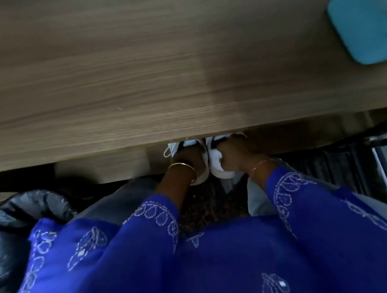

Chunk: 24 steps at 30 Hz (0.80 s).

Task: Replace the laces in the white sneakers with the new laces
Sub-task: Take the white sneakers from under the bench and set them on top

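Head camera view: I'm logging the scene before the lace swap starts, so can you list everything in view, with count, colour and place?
Sneakers: two, white, side by side below the table's near edge, toes hidden under it.
Table: one, brown wood grain, across the upper half.
Bag: one, light blue, blurred, on the table at far right.
Black bag: one, shiny black, lower left beside the person.
Sleeves: two, blue with white embroidery, bottom centre.
Bracelets: two, gold, one on each wrist.
Left hand: one, grips the left sneaker.
Right hand: one, grips the right sneaker.
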Available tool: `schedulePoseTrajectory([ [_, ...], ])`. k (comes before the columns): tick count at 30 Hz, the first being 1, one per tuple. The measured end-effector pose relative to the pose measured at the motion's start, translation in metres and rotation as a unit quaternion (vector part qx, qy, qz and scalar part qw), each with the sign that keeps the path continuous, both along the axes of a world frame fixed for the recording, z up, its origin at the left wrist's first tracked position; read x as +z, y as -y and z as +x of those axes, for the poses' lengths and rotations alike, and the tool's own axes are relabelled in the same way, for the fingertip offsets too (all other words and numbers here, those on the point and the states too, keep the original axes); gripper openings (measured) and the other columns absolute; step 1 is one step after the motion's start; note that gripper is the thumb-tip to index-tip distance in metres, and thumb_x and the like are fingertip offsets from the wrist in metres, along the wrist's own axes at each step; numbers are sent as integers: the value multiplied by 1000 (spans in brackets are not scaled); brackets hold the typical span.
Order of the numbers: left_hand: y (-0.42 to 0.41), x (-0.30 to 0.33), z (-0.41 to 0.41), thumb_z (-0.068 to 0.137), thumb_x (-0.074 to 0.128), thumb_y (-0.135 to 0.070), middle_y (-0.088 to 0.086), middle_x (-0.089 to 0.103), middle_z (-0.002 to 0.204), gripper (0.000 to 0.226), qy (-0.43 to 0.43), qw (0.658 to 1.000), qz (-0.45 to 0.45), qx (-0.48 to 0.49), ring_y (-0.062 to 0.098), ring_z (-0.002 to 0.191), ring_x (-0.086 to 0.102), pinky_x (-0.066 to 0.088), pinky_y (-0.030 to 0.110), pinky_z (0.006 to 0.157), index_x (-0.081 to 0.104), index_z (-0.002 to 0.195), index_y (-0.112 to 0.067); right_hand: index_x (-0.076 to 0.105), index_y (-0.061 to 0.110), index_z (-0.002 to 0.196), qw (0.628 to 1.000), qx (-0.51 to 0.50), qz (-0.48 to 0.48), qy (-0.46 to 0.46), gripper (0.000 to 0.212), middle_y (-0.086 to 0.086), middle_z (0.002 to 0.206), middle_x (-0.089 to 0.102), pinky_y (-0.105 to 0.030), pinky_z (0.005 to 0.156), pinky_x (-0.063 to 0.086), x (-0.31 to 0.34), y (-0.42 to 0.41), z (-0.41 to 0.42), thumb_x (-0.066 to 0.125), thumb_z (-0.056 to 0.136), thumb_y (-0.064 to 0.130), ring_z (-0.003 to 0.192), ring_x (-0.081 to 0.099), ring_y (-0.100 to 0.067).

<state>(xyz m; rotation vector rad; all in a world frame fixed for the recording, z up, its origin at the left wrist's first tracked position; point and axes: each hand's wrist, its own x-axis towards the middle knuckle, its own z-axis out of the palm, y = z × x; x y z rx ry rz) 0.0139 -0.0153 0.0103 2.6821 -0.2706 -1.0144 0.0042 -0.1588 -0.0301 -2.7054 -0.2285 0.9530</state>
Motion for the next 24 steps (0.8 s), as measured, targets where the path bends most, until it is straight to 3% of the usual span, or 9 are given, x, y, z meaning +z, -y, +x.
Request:
schedulePoseTrajectory([
  [3, -3, 17, -12, 93, 43, -21, 14, 48, 136, 40, 29, 999, -31, 25, 28, 128, 40, 23, 28, 103, 47, 129, -4, 61, 7, 111, 999, -31, 24, 35, 33, -14, 116, 61, -35, 91, 48, 54, -1, -3, 55, 82, 21, 108, 56, -30],
  [10, -15, 78, -25, 94, 43, -19, 17, 58, 125, 33, 1, 990, -81, 115, 30, 115, 53, 39, 29, 93, 59, 117, -2, 60, 2, 112, 970, -188, 135, 79, 31, -15, 115, 61, -26, 80, 41, 112, 5, -29, 54, 82, 6, 105, 57, -29],
  [14, -26, 101, -35, 88, 54, -32, 20, 66, 106, 37, 16, 974, -116, 194, 33, 98, 61, 44, 30, 76, 65, 101, 0, 62, -5, 83, 933, -271, 214, 105, 10, -9, 81, 60, -23, 65, 36, 142, 6, -43, 56, 78, 1, 79, 52, -19],
  [16, -28, 114, -39, 85, 59, -40, 16, 66, 91, 42, 17, 970, -131, 206, 30, 89, 62, 42, 28, 70, 65, 94, 0, 53, 2, 63, 919, -294, 235, 113, 14, -3, 66, 49, -26, 57, 33, 155, 7, -49, 57, 77, 1, 71, 45, -17],
  [21, -24, 151, -54, 84, 62, -36, 6, 58, 76, 30, 61, 977, -146, 141, 22, 76, 54, 37, 25, 68, 65, 86, -7, 42, 9, 59, 907, -303, 255, 144, 23, -2, 61, 41, -23, 51, 30, 187, 2, -71, 56, 76, 3, 59, 38, -11],
  [24, -24, 166, -63, 86, 60, -32, 5, 53, 63, 29, 103, 973, -155, 134, 23, 70, 52, 36, 26, 64, 57, 67, -10, 38, 12, 54, 893, -328, 260, 168, 30, 1, 54, 36, -16, 41, 26, 205, 2, -82, 56, 75, 3, 51, 33, -9],
])
